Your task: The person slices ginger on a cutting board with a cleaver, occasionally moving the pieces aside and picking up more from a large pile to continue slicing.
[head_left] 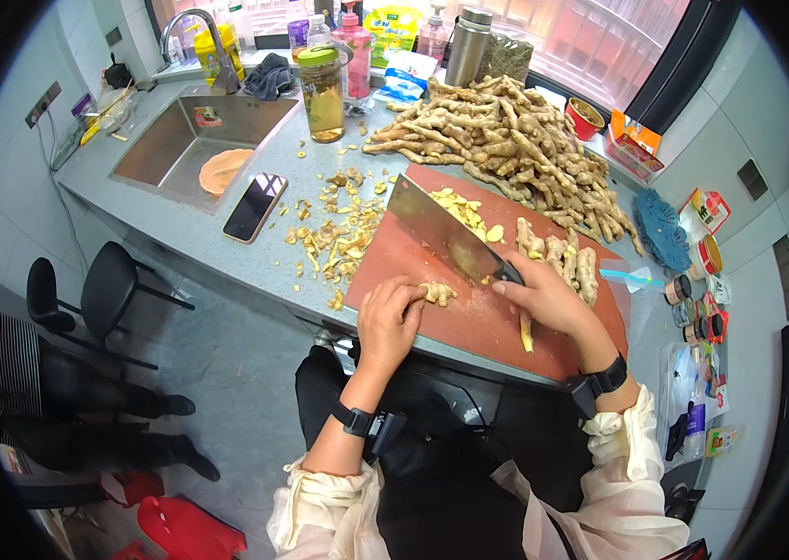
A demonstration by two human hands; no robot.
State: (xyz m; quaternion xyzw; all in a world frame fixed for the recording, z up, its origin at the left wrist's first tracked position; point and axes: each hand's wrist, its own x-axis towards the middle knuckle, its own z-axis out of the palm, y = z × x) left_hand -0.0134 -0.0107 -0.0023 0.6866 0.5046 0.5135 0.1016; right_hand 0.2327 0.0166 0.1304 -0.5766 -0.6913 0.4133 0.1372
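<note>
My left hand point(390, 319) is closed on a small knob of ginger point(438, 294) near the front edge of the reddish-brown cutting board point(394, 271). A cleaver point(441, 229) is in my right hand point(544, 294), its wide blade tilted over the board behind the ginger. Beyond the blade lie pale yellow ginger slices point(467, 210). Several whole ginger pieces point(563, 257) rest on the board to the right of the slices. By my right hand is a thin yellowish ginger piece point(526, 333).
A large heap of ginger point(516, 140) covers the back of the counter. Peelings and scraps point(338, 233) lie left of the board, beside a phone point(255, 207) and a sink point(161, 154). A tea bottle point(323, 98) stands behind them. At far left, another person's legs point(105, 411) show.
</note>
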